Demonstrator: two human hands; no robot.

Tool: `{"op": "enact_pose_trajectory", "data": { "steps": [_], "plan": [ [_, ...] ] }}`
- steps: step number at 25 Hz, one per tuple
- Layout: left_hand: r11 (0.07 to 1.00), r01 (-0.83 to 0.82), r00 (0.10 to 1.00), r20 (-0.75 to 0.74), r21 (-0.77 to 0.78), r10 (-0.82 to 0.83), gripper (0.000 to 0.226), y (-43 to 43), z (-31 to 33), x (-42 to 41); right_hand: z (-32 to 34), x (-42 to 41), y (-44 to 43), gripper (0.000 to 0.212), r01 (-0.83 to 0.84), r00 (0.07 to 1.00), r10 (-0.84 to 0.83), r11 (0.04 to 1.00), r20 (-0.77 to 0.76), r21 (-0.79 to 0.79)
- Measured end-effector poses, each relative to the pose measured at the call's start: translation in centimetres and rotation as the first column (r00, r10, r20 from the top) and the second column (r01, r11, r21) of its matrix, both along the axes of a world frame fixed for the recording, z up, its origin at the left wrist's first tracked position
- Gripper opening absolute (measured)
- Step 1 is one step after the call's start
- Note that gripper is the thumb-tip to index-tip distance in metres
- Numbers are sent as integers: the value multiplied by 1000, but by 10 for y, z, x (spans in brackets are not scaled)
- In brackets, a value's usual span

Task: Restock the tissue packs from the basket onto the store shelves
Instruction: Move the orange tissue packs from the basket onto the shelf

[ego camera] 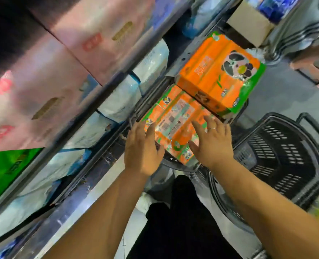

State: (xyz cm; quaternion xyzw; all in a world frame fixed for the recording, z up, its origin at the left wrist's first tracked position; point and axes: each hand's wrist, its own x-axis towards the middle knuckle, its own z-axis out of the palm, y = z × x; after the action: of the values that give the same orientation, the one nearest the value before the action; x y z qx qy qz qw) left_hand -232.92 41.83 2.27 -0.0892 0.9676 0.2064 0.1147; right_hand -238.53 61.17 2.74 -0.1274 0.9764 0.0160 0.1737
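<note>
Two orange tissue packs are seen low down at the foot of the shelves: a nearer pack [175,124] lying flat with its printed label side up, and a farther pack [218,75] with a panda picture, which overlaps the nearer one's far end and is tilted. Whether they rest on a bottom shelf or in a second basket cannot be told, because the frame is blurred and a dark rim is only partly shown under them. The left hand [142,148] is laid against the nearer pack's left edge and the right hand [211,139] on its top right part, a ring showing on one finger; both are spread, fingers open, pressing rather than clenched, so the wide soft pack is judged to be steadied from both sides. A black basket [278,154] stands just beside, to the right, and no packs can be made out in its visible part. Pale packs [117,98] already fill the shelf [106,85] above, which probably explains the low placing.
</note>
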Motion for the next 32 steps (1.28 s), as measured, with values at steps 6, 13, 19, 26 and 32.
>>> {"op": "enact_pose_trajectory", "data": {
  "steps": [6,13,19,26,32],
  "plan": [
    [958,-277,921,307,78,241,84,48,-103,-2,-100,-63,20,80,34,983,-41,998,181,44],
    [559,-829,473,517,-13,713,104,75,-152,-41,-157,-104,25,115,127,930,-140,990,340,62],
    [-14,-973,143,656,229,741,98,62,-162,-65,-159,-119,13,129,335,877,-312,942,364,-1],
    [-300,-879,53,701,371,711,45,49,-114,-42,-123,-109,9,85,567,778,-402,780,484,-264],
    [-467,-760,26,739,452,674,56,9,-44,-13,-66,-81,6,50,760,647,-404,415,647,-501]
  ]
}}
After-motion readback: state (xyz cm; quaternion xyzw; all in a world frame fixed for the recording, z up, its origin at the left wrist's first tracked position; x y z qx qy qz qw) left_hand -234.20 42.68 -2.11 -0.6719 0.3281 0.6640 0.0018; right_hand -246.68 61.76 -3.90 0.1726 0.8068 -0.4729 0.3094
